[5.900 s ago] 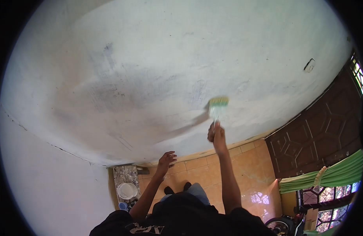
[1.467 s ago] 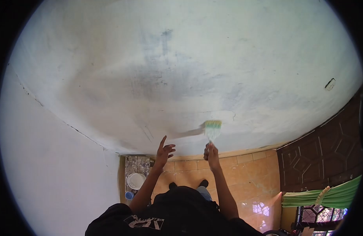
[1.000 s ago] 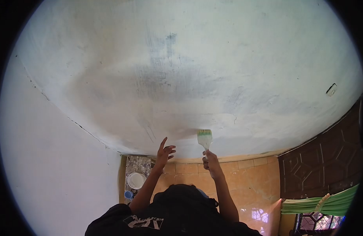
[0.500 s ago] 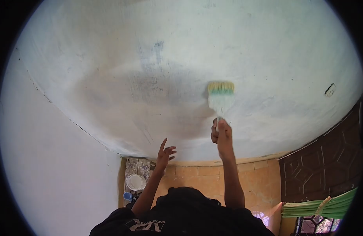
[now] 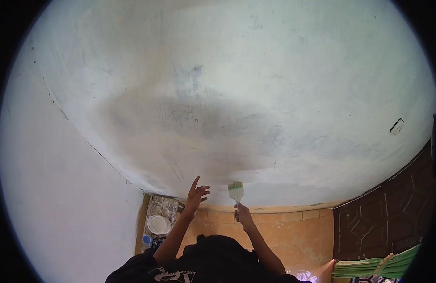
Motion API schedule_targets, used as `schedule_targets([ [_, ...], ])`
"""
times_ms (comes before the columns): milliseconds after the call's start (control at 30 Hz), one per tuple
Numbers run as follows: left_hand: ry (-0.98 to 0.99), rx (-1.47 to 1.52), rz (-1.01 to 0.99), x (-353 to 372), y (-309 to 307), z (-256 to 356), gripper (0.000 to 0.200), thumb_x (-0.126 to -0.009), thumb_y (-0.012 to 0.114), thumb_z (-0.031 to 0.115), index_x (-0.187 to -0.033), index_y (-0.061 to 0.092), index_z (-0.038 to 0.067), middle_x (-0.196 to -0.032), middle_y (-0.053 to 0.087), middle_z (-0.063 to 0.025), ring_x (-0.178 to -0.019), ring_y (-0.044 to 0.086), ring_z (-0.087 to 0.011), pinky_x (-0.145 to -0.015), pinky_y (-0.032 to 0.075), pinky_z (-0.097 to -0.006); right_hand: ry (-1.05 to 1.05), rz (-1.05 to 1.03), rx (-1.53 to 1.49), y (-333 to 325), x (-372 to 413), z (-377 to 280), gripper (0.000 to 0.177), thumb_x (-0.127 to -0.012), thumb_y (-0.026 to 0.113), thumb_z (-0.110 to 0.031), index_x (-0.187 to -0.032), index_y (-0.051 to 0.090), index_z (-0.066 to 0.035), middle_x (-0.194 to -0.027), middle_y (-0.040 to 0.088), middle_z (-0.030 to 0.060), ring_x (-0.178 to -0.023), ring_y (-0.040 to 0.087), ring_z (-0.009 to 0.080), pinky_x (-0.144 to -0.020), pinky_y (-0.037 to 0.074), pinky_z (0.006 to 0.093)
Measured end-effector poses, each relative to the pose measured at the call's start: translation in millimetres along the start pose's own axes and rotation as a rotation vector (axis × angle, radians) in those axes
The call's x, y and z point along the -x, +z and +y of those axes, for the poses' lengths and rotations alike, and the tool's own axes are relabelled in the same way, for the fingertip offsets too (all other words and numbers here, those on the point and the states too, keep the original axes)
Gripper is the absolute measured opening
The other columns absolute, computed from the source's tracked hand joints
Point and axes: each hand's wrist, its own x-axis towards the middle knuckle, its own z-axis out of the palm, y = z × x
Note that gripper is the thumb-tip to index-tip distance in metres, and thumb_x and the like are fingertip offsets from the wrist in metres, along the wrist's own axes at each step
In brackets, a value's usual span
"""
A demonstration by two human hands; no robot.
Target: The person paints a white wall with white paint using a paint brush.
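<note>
My right hand [image 5: 244, 214] grips the handle of a wide paintbrush [image 5: 236, 190], its bristles pointing up in front of the lower part of the wall [image 5: 293, 89]. White paint coats the brush, with a green band and yellowish tips at the bristles. To the left, my left hand [image 5: 197, 197] is raised with its fingers apart and nothing in it. The wall is pale and patchy, with grey scuffs and a broad shadow across its middle.
At lower left a paint-spattered bench [image 5: 156, 205] bears a white bucket [image 5: 159, 224] and a blue cup [image 5: 147, 239]. A wall socket [image 5: 396, 127] sits at right, near a dark panelled door [image 5: 373, 219] and green curtain [image 5: 378, 267]. Orange tiles [image 5: 284, 231] cover the floor.
My right hand has brought the paintbrush down and left, from mid-wall to the wall's lower part. My left hand stays raised with its fingers apart. The view has shifted slightly.
</note>
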Motion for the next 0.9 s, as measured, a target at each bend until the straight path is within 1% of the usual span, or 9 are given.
schedule_targets([
  [200, 0.036, 0.001, 0.033, -6, 6, 18, 0.066, -0.099, 0.053, 0.028, -0.154, 0.017, 0.021, -0.118, 0.062, -0.0076, -0.102, 0.060, -0.0172, -0.088, 0.048, -0.0346, -0.241, -0.191, -0.064, 29, 79, -151, 0.036, -0.103, 0.039, -0.042, -0.094, 0.051, -0.010, -0.060, 0.031, -0.0095, -0.048, 0.023, 0.0014, -0.044, 0.017, 0.0199],
  [300, 0.045, -0.006, 0.028, 0, 9, 18, 0.066, -0.099, 0.053, 0.029, -0.154, 0.017, 0.022, -0.118, 0.061, -0.0081, -0.102, 0.060, -0.0172, -0.088, 0.048, -0.0349, -0.449, -0.183, -0.059, 39, 101, -214, 0.039, -0.103, 0.039, -0.045, -0.090, 0.051, -0.010, -0.059, 0.029, -0.0097, -0.048, 0.022, 0.0012, -0.044, 0.016, 0.0207],
  [367, 0.040, -0.015, 0.029, 4, 13, 17, 0.066, -0.099, 0.053, 0.029, -0.154, 0.017, 0.022, -0.118, 0.061, -0.0082, -0.102, 0.060, -0.0171, -0.088, 0.048, -0.0349, -0.673, -0.142, -0.024, 42, 94, -237, 0.040, -0.103, 0.038, -0.045, -0.090, 0.051, -0.009, -0.059, 0.029, -0.0092, -0.048, 0.022, 0.0014, -0.044, 0.017, 0.0211],
  [433, 0.049, -0.006, 0.026, 10, 14, 8, 0.065, -0.099, 0.053, 0.030, -0.153, 0.018, 0.022, -0.118, 0.061, -0.0081, -0.103, 0.060, -0.0171, -0.088, 0.048, -0.0346, -0.673, -0.130, -0.047, 41, 81, -245, 0.040, -0.104, 0.037, -0.044, -0.088, 0.050, -0.009, -0.058, 0.030, -0.0085, -0.047, 0.024, 0.0018, -0.043, 0.019, 0.0209],
  [533, 0.049, 0.009, 0.042, 20, 11, -6, 0.064, -0.099, 0.053, 0.030, -0.153, 0.020, 0.020, -0.120, 0.060, -0.0103, -0.105, 0.060, -0.0198, -0.087, 0.049, -0.0358, -0.715, -0.055, -0.004, 40, 43, -208, 0.039, -0.104, 0.037, -0.043, -0.087, 0.049, -0.010, -0.057, 0.033, -0.0075, -0.046, 0.027, 0.0025, -0.042, 0.023, 0.0206],
  [700, 0.015, 0.042, 0.092, 35, -5, -32, 0.064, -0.098, 0.053, 0.029, -0.152, 0.021, 0.020, -0.119, 0.061, -0.0096, -0.105, 0.060, -0.0197, -0.086, 0.049, -0.0360, -0.593, 0.004, 0.024, 27, -15, -54, 0.037, -0.105, 0.037, -0.040, -0.085, 0.048, -0.011, -0.055, 0.035, -0.0063, -0.045, 0.031, 0.0035, -0.040, 0.026, 0.0215],
  [767, -0.010, 0.043, 0.107, 38, -14, -40, 0.064, -0.098, 0.054, 0.026, -0.152, 0.020, 0.022, -0.117, 0.063, -0.0073, -0.101, 0.062, -0.0173, -0.085, 0.049, -0.0341, -0.367, -0.003, 0.111, 22, -8, -12, 0.036, -0.104, 0.039, -0.040, -0.087, 0.049, -0.011, -0.057, 0.035, -0.0064, -0.045, 0.031, 0.0034, -0.041, 0.026, 0.0217],
  [867, -0.017, 0.041, 0.099, 38, -27, -42, 0.064, -0.098, 0.055, 0.028, -0.152, 0.021, 0.022, -0.117, 0.063, -0.0069, -0.102, 0.062, -0.0172, -0.085, 0.050, -0.0345, 0.000, -0.070, 0.025, 24, -10, 13, 0.034, -0.103, 0.040, -0.040, -0.091, 0.050, -0.010, -0.058, 0.034, -0.0066, -0.046, 0.029, 0.0030, -0.041, 0.024, 0.0216],
  [900, -0.015, 0.039, 0.095, 38, -32, -38, 0.064, -0.097, 0.055, 0.028, -0.152, 0.021, 0.022, -0.117, 0.063, -0.0067, -0.102, 0.062, -0.0172, -0.085, 0.050, -0.0345, 0.013, -0.095, 0.004, 31, -7, 5, 0.033, -0.103, 0.041, -0.039, -0.092, 0.051, -0.010, -0.059, 0.034, -0.0069, -0.046, 0.029, 0.0029, -0.041, 0.023, 0.0215],
])
